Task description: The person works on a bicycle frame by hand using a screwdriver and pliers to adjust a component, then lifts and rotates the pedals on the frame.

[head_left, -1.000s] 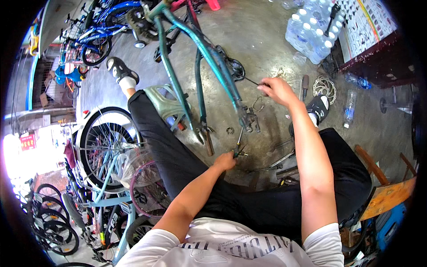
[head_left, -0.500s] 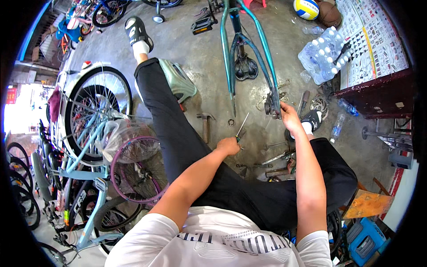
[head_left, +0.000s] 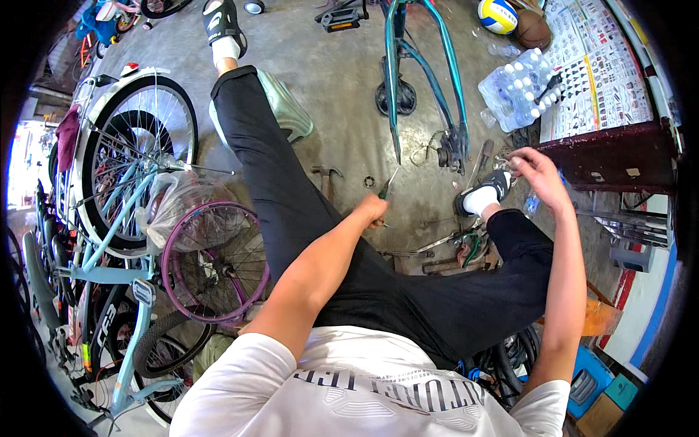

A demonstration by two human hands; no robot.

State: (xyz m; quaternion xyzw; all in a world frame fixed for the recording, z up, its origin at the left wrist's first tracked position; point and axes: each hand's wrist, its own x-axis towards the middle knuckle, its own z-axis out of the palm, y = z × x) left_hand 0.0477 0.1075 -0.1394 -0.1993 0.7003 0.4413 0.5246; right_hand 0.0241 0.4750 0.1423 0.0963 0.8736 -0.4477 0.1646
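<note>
- Left hand (head_left: 373, 210): grip narrow, fingers wrapped round the handle of a screwdriver (head_left: 384, 191), shaft slanting up and away. Tip near the lower end of the bicycle frame's left tube in view; contact impossible to tell.
- Right hand (head_left: 537, 175): out to the right, beyond the dark shoe (head_left: 499, 185), fingers bent and near together. Something small and shiny close by the fingertips; cannot tell whether held or merely behind.
- Bicycle frame (head_left: 451, 67), teal: ahead of both hands, right of centre, with two tubes pointing back toward the body. Dark metal fittings (head_left: 448, 153) at the end of the right tube; neither hand on them.
- Loose on the concrete floor (head_left: 335, 80): hammer (head_left: 327, 176) and small dark ring (head_left: 369, 181) ahead of the left hand; green-handled pliers (head_left: 473, 251) among other tools between the legs.
- Step in hand, by judgement: hand-tool work about the frame ends, screwdriver at the ready, right hand off among the side items.
- Next move, by judgement: for further work on the fittings, a call for the right hand back to steady the frame and the screwdriver tip squarely seated.
</note>
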